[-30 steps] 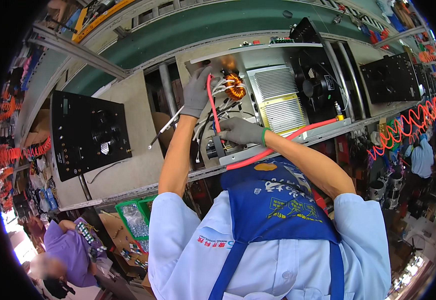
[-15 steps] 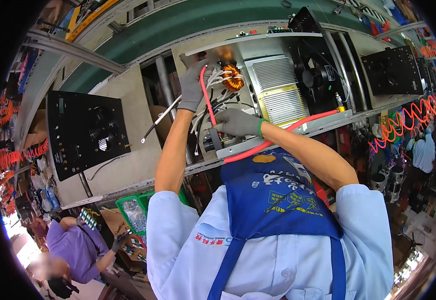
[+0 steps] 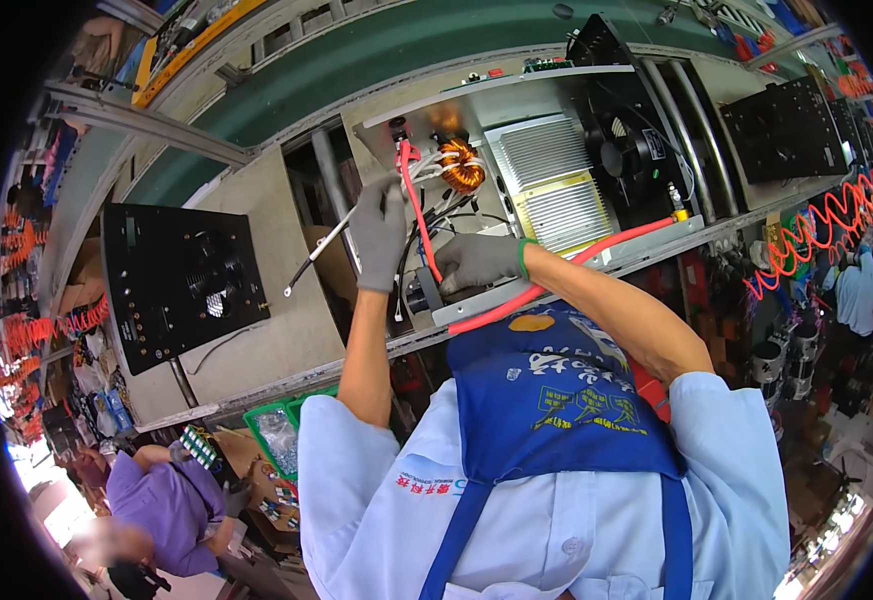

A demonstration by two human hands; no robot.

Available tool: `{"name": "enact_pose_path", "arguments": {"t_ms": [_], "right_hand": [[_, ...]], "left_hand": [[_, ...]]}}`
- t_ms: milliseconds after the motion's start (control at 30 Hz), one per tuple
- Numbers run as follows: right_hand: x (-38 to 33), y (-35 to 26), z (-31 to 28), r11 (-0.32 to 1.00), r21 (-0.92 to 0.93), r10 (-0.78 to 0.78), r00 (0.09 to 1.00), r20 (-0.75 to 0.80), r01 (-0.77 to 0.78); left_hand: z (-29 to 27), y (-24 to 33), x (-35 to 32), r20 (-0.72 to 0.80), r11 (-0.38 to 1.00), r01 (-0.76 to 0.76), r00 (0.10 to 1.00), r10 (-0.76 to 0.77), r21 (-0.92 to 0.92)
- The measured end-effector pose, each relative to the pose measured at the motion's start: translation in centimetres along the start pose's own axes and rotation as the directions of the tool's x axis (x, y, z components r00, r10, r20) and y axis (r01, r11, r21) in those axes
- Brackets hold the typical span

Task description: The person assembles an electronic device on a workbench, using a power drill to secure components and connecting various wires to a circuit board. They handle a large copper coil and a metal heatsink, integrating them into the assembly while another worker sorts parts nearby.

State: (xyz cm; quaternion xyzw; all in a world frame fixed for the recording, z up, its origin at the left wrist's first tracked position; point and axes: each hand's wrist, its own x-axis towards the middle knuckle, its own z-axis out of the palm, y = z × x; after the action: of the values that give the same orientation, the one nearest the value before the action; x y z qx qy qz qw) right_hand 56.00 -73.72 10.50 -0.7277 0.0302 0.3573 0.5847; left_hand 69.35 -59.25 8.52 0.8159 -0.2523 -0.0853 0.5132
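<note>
Slim red insulated cable lies inside the open silver metal chassis — long axis running near to far, top leaning left toward a small black fitting on the far panel. Grey-gloved right hand is nearer: curled fingers at its lower end, grip hidden. Grey-gloved left hand sits just left of mid-cable — fingers bunched, can't tell if pinching anything.

I have a long bench of pale boards in my feed, with metal rollers showing in the gaps. On the boards I see a black fan-fitted unit at the left, an open metal chassis mid-bench, and another black unit at the right
</note>
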Motion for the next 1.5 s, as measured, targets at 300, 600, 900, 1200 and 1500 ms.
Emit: {"name": "enact_pose_path", "arguments": {"t_ms": [300, 600, 900, 1200, 1500], "right_hand": [[0.3, 0.2, 0.8, 0.996, -0.089, -0.031, 0.997, -0.073, 0.025], [-0.7, -0.9, 0.5, 0.983, -0.178, -0.067, 0.995, -0.072, 0.054], [5.4, -1.9, -6.6, 0.939, -0.337, -0.283, 0.711, -0.644, 0.068], [7.3, -4.3, -7.9, 0.878, -0.467, -0.23, 0.766, -0.6, -0.102], [4.3, -7.0, -8.4, 0.767, -0.636, -0.23, 0.889, -0.397, -0.086]], "left_hand": [[0.1, 1.1, -3.5, 0.25, 0.882, 0.412, 0.901, -0.356, -0.229], [0.9, 3.8, 1.0, 0.126, 0.914, -0.086, 0.991, 0.038, 0.397], [1.8, 2.8, 0.0, -0.011, 0.949, -0.069, 0.997, 0.076, 0.309], [2.5, 1.6, 0.5, 0.015, 0.951, -0.161, 0.987, 0.163, 0.264], [2.1, 0.7, 0.0, 0.01, 0.985, 0.168, 0.986, -0.167, -0.028]]}}
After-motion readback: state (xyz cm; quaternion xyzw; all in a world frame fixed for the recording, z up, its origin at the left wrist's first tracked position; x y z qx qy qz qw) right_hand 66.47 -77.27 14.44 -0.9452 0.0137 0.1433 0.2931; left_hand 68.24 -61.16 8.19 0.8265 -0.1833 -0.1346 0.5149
